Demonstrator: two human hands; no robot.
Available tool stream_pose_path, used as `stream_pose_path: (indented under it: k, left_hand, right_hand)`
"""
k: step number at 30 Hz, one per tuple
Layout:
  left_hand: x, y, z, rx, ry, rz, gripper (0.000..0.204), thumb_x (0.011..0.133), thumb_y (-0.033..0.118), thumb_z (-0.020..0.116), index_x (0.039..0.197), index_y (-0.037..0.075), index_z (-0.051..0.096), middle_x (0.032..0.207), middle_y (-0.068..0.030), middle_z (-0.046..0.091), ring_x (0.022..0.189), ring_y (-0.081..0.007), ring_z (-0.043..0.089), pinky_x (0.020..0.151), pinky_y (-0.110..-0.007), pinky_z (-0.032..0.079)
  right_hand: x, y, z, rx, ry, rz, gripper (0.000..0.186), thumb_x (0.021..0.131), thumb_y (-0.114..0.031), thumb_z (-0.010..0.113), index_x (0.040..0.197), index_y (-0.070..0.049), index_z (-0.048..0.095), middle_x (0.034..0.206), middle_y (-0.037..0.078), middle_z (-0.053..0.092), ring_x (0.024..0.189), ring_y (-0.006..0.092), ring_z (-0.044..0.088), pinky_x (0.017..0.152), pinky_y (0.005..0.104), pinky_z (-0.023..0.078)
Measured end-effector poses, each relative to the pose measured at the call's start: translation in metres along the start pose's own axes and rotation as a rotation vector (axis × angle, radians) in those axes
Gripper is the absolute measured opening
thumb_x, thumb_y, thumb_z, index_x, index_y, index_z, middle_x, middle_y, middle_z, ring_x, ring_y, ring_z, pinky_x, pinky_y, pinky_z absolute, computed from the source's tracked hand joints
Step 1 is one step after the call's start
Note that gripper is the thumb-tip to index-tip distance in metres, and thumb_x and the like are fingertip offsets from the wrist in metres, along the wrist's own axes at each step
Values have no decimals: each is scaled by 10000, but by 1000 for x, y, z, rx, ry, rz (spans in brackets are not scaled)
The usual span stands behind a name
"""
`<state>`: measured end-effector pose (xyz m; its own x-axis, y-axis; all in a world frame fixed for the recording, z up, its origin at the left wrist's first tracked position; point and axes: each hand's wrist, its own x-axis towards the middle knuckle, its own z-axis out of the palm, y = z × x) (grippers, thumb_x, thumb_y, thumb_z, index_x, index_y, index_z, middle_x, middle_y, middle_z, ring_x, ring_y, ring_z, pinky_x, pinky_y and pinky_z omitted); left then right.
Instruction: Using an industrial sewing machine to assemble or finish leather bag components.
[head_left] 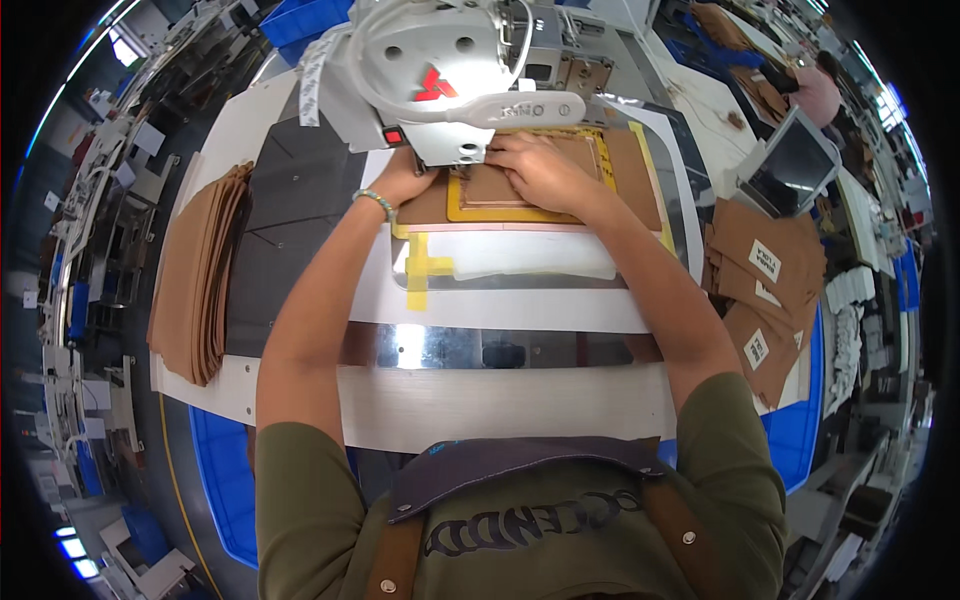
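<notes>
An industrial sewing machine [450,75] stands over a yellow-edged template [520,217] holding brown fabric [640,185], on a taped white plate [530,260]. My left hand [405,178] rests on the fabric left of the needle area, its fingertips hidden under the machine head. My right hand [535,175] lies on the fabric inside the template, right of the needle area, fingers extended toward the machine and apart, partly behind its head.
Brown pieces are stacked at the left [190,270]; labelled brown pieces [775,290] lie at the right, below a screen [790,160]. Blue bins [220,470] are beside the table. A co-worker in pink [815,95] works at the upper right.
</notes>
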<state>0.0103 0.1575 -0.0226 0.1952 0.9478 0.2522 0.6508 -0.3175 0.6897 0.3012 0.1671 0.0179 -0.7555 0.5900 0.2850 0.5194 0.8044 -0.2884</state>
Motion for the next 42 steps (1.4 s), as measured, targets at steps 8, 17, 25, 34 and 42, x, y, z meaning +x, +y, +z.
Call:
stream_pose_path:
  k: [8, 17, 25, 34, 42]
  left_hand:
    - [-47, 29, -38, 88, 61, -52, 272, 1010, 131, 605, 1180, -45, 725, 1087, -183, 781, 998, -350, 732, 927, -388, 543]
    - [-91, 58, -55, 78, -30, 126, 231, 1048, 118, 626, 1205, 3, 751, 1250, -129, 753, 1182, -291, 689, 1053, -373, 513]
    - [-100, 101, -33, 112, -47, 194, 201, 1033, 111, 647, 1176, 14, 749, 1187, -107, 754, 1135, -305, 689, 999, -394, 540]
    - [-101, 133, 0, 261, -254, 365, 376, 1028, 104, 653, 1402, 66, 670, 1510, -114, 617, 1410, -341, 552, 1180, -443, 440]
    - [-93, 130, 27, 529, -273, 413, 504, 1046, 221, 654, 1534, 117, 581, 1643, -72, 510, 1496, -383, 453, 1222, -509, 374]
  right_hand:
    - [-14, -16, -3, 51, 9, -38, 350, 992, -106, 606, 1304, -120, 765, 1468, 42, 670, 1348, 302, 557, 1189, 463, 440]
    - [-17, -25, -8, 136, -71, -86, 373, 945, -41, 616, 1277, -91, 779, 1432, 77, 699, 1295, 308, 595, 1130, 418, 501]
    - [-35, -30, -20, 138, -67, -191, 327, 981, -76, 619, 1269, -84, 774, 1398, 81, 707, 1278, 293, 610, 1093, 412, 519]
    - [-139, -14, -76, -280, -181, 203, 373, 986, -70, 615, 1352, -28, 670, 1463, 101, 653, 1338, 308, 578, 1090, 425, 512]
    - [-148, -13, -54, -394, -58, 149, 436, 944, -35, 620, 1379, -46, 640, 1548, 124, 586, 1311, 299, 587, 1000, 418, 544]
